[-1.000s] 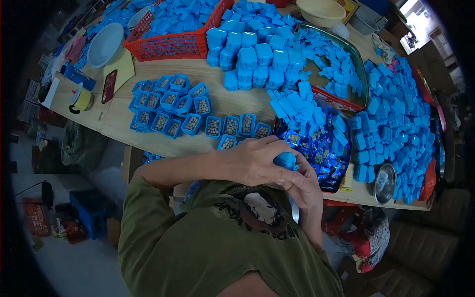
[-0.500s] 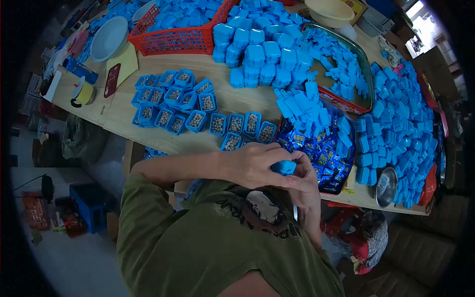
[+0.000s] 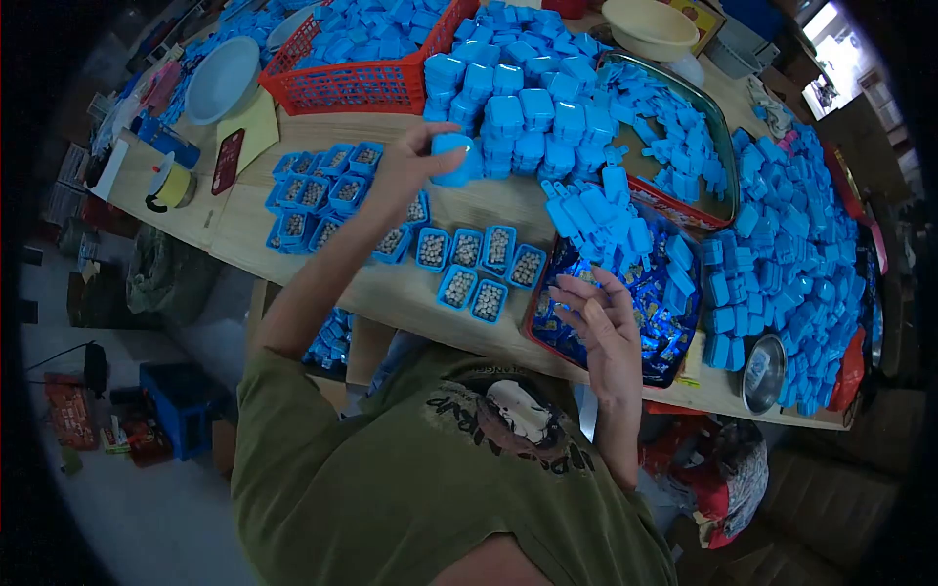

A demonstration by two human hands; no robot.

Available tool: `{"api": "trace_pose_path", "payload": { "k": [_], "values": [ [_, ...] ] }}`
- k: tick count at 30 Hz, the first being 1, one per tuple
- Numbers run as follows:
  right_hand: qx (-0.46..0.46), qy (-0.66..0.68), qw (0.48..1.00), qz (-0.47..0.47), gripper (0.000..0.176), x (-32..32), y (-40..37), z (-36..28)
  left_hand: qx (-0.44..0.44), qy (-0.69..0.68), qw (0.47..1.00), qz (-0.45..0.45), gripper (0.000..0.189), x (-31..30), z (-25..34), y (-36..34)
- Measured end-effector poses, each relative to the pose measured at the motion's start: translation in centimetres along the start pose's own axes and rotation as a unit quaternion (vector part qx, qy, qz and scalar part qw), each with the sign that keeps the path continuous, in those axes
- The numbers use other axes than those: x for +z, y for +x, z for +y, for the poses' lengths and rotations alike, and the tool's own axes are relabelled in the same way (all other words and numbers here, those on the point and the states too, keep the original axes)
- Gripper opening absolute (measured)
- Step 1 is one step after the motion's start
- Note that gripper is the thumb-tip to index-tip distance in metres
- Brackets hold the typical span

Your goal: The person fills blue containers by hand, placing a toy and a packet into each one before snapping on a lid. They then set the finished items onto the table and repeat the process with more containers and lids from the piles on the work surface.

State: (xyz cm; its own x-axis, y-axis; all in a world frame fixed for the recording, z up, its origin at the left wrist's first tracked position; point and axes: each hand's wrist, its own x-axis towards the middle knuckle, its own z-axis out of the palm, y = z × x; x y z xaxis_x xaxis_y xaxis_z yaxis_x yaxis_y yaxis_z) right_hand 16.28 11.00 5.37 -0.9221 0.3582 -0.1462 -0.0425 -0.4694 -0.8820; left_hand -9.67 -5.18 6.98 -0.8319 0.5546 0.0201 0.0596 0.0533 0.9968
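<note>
My left hand (image 3: 415,161) is stretched out over the table, its thumb and fingers closed on a blue plastic box (image 3: 451,162) with rounded corners. That box is beside the front left of the stacked blue boxes (image 3: 503,112). My right hand (image 3: 608,337) holds nothing and its fingers are apart. It hovers over a tray of small shiny blue packets (image 3: 650,327), on which a pile of flat blue plastic pieces (image 3: 601,215) also lies. Small open blue boxes filled with pale round balls (image 3: 457,287) stand in front of me and under my left forearm, which hides some of them.
A red basket (image 3: 342,90) of blue pieces stands at the back. Behind the packets is a tin tray (image 3: 723,107) with flat blue parts. At the right rise heaped blue boxes (image 3: 782,254) and a metal bowl (image 3: 763,373). A phone (image 3: 227,161) lies at the left.
My hands were together around a blue box near my chest. My left hand has carried the box forward and left to the stacks; my right hand has let go and opened.
</note>
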Motion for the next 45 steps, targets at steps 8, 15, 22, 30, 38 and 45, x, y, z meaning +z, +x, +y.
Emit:
{"api": "trace_pose_path", "payload": {
  "k": [8, 15, 22, 30, 38, 45],
  "values": [
    [-0.026, -0.032, 0.999, 0.026, 0.042, -0.3, -0.5, 0.5, -0.142, 0.24, 0.96, -0.016, 0.053, -7.5, -9.2, 12.6],
    [-0.04, -0.071, 0.995, 0.061, 0.039, -0.8, -0.8, 0.4, -0.081, 0.339, 0.936, -0.044, 0.057, -7.1, -11.3, 13.3],
    [-0.06, -0.087, 0.992, 0.075, 0.038, -1.1, -0.8, 0.5, -0.029, 0.496, 0.867, -0.024, 0.052, -5.7, -4.7, 7.9],
    [-0.102, -0.134, 0.978, 0.121, 0.02, -1.9, 0.2, 0.1, 0.018, 0.733, 0.674, -0.087, 0.056, -5.1, -6.1, 4.7],
    [-0.174, -0.236, 0.931, 0.217, 0.018, -5.0, 0.6, -0.4, -0.023, 0.589, 0.807, -0.034, 0.053, -4.0, -2.6, 3.7],
    [-0.138, -0.687, 0.632, 0.331, 0.028, -11.0, 0.2, -2.0, -0.189, 0.091, 0.972, -0.106, 0.043, 0.8, 0.2, -0.7]
  ]
}}
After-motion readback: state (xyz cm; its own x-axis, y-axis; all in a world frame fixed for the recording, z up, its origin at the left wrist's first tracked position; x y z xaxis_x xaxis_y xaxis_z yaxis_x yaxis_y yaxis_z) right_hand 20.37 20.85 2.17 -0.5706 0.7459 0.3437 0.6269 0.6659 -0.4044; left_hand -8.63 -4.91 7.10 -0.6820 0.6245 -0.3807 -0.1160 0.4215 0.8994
